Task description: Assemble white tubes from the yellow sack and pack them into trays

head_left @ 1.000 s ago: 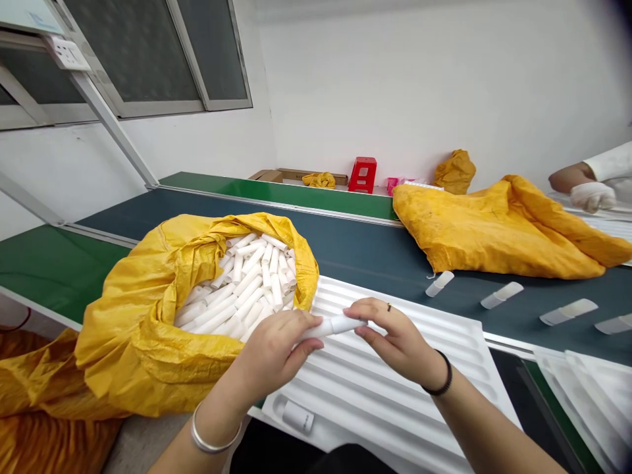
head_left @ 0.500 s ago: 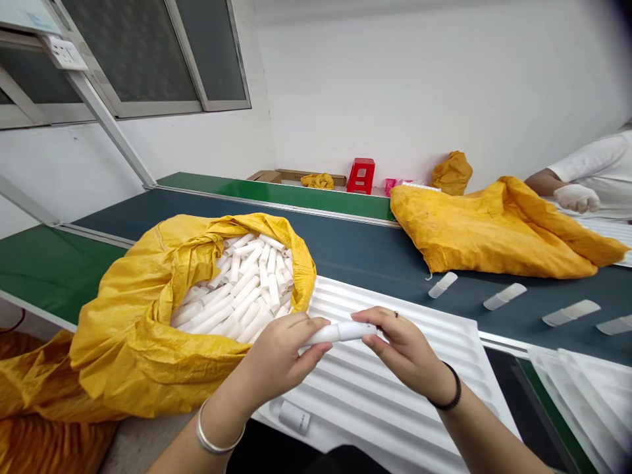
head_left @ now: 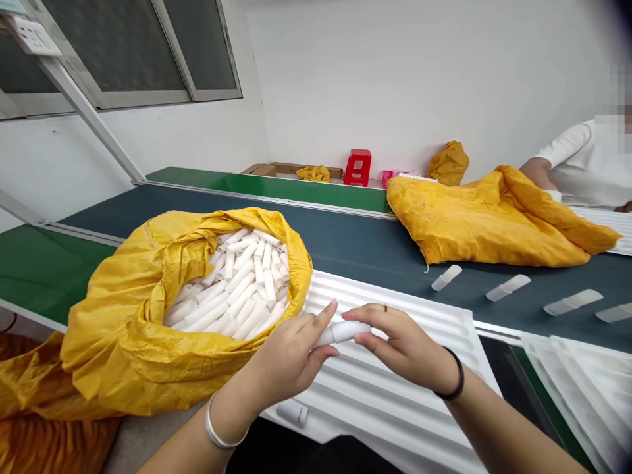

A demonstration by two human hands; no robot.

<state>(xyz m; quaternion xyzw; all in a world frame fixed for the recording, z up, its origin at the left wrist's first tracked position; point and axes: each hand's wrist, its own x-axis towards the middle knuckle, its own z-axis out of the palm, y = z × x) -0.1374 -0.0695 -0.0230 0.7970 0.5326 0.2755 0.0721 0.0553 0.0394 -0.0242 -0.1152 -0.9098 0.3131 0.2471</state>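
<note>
A white two-part tube [head_left: 351, 331] lies across the space between my hands above a ribbed white tray [head_left: 405, 382]. My right hand [head_left: 402, 339] pinches its wider right part between thumb and fingers. My left hand [head_left: 296, 352] is around the narrower left end, with index finger and thumb spread apart; that end is partly hidden by the hand. Left of the hands, a yellow woven sack [head_left: 118, 316] stands open, full of short white tubes [head_left: 241, 286]. A short white cap-like piece [head_left: 292, 413] with small dark print lies at the tray's near edge.
Several white tubes [head_left: 508, 288] stand in a row on the dark belt [head_left: 345, 240]. A flat yellow sack [head_left: 494, 217] lies behind them. Clear plastic sheets or trays [head_left: 587, 388] are at the right. A co-worker [head_left: 567, 161] sits far right; a red stool [head_left: 357, 168] is by the wall.
My left index finger has lifted and spread away from the tube. My right hand keeps its pinch. The co-worker's gloved hand has dropped behind the flat sack. The view has shifted slightly.
</note>
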